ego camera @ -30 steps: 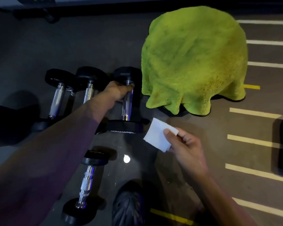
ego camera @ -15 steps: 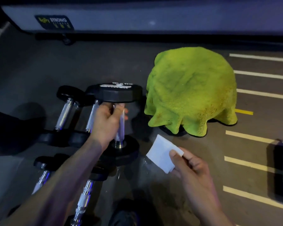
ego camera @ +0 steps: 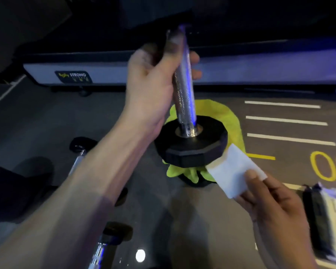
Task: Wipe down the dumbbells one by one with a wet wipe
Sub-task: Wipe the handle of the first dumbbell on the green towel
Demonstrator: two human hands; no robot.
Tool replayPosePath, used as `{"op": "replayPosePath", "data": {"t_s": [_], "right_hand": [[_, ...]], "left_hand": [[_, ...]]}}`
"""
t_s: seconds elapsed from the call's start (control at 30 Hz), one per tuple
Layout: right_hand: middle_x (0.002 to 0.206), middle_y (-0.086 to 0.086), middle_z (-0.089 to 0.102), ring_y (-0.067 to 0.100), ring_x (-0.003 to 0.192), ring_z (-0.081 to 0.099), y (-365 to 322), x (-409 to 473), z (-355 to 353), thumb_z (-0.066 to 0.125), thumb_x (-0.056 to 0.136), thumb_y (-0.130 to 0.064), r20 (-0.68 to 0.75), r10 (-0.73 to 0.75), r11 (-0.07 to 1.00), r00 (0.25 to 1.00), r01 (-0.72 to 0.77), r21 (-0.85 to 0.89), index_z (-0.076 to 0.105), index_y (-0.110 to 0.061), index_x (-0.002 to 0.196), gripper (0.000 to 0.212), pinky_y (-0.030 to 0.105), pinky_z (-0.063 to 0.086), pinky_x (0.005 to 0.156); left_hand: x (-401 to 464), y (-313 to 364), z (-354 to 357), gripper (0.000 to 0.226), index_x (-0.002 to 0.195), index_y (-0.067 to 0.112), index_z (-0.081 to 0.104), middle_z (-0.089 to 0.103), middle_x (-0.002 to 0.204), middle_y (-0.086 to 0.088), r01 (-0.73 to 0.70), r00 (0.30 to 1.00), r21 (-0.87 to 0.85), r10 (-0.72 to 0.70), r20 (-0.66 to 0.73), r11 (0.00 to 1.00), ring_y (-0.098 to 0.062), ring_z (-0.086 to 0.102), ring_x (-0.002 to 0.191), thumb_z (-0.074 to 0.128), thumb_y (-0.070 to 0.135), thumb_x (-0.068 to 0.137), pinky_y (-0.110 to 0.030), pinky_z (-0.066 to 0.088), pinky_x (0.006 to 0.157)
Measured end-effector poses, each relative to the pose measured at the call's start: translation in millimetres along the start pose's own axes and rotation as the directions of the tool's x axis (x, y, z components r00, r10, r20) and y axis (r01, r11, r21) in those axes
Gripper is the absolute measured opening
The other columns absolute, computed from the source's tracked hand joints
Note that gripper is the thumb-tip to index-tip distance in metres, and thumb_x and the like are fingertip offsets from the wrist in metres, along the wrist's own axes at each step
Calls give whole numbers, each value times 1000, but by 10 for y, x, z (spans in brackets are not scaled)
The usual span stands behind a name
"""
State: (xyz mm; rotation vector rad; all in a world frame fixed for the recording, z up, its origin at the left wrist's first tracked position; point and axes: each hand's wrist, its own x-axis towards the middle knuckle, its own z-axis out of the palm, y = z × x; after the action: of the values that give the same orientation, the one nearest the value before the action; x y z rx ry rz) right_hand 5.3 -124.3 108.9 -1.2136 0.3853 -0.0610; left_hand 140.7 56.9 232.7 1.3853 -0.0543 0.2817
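Note:
My left hand [ego camera: 153, 82] grips the chrome handle of a dumbbell [ego camera: 184, 98] and holds it upright in the air, high in the view. Its lower black head [ego camera: 190, 144] hangs over the green cloth; the upper head is lost in the dark at the top. My right hand [ego camera: 273, 206] pinches a folded white wet wipe [ego camera: 233, 171] just right of and below that lower head, nearly touching it. Other dumbbells lie on the floor: one [ego camera: 80, 152] behind my left forearm, another [ego camera: 107, 243] at the bottom.
A lime-green cloth [ego camera: 231, 121] covers a round object on the dark floor behind the lifted dumbbell. A grey machine base [ego camera: 241, 70] runs across the back. White and yellow floor markings [ego camera: 285, 121] lie at right, and a dark pack [ego camera: 322, 218] sits at the right edge.
My left hand has lifted the dumbbell from the floor row up to chest height, upright. My right hand with the wipe has come closer to its lower head. The view tilted upward.

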Motion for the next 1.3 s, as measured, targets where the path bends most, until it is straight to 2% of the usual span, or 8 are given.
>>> {"op": "replayPosePath", "data": {"t_s": [0.13, 0.3, 0.43, 0.6, 0.73, 0.9, 1.1, 1.3], "right_hand": [[100, 6, 80, 18, 94, 76, -42, -9, -216, 73, 76, -37, -112, -44, 999, 993, 44, -2, 83, -21, 97, 27, 25, 61, 67], [96, 1, 81, 23, 98, 74, -228, 38, -269, 83, 44, -81, -181, -151, 986, 972, 133, -104, 82, -31, 100, 75, 35, 63, 76], [91, -5, 80, 11, 88, 71, -541, 93, -71, 72, 77, -59, -91, -286, 941, 954, 262, -214, 80, -38, 100, 32, 42, 61, 87], [74, 2, 71, 8, 71, 58, -843, 249, 270, 59, 103, -24, 22, -393, 856, 919, 375, -356, 75, -21, 95, 18, 31, 52, 67], [77, 21, 65, 12, 67, 51, -953, 387, 346, 53, 98, -36, 83, -445, 778, 892, 430, -459, 64, -14, 104, 25, 37, 44, 58], [82, -1, 76, 11, 70, 65, -1063, 398, 361, 56, 101, -33, 112, -393, 723, 913, 382, -575, 72, -37, 88, 21, 30, 53, 66], [77, 2, 71, 25, 76, 66, -1181, 579, 625, 51, 100, -35, 379, -322, 418, 868, 489, -765, 70, -23, 98, 23, 43, 53, 71], [85, 10, 69, 33, 82, 59, -1232, 429, 792, 38, 92, -50, 536, -130, 202, 834, 552, -809, 71, -27, 100, 41, 40, 45, 68]], "left_hand": [[5, -174, 189, 16, 102, 7, 64, 77, 81, -1, 24, 999, 30, -26, 36, 999, -22, 76, 74, 57, 21, 106, -36, 61, 72], [5, -132, 180, 8, 108, 10, 62, 80, 96, -11, 44, 997, 32, -46, 59, 999, -31, 79, 84, 61, 16, 103, -38, 63, 78], [59, -35, 101, 8, 107, 12, 67, 79, 107, -17, 102, 990, 62, -108, 96, 993, -31, 79, 95, 65, 14, 100, -33, 63, 79], [106, 9, 80, 43, 125, 6, 63, 76, 113, -16, 113, 993, 112, -117, 24, 987, -31, 76, 103, 82, 14, 87, -35, 63, 79], [200, 171, -17, 124, 161, 27, 22, 56, 133, 0, -154, 979, 393, 194, -64, 906, 1, 61, 120, 98, 14, 64, -19, 52, 101], [303, 351, -35, 52, 120, 26, 65, 57, 123, 7, -438, 889, 704, 386, 246, 559, -17, 57, 115, 88, 14, 76, -36, 49, 102], [510, 500, -157, 56, 128, 34, 62, 59, 115, 13, -377, 918, 725, 128, 376, 577, -19, 58, 113, 63, 68, 84, -41, 48, 101], [495, 579, -211, 56, 138, 31, 60, 62, 132, 9, -344, 914, 721, 37, 405, 602, -18, 55, 125, 40, 63, 97, -43, 44, 110]]}}
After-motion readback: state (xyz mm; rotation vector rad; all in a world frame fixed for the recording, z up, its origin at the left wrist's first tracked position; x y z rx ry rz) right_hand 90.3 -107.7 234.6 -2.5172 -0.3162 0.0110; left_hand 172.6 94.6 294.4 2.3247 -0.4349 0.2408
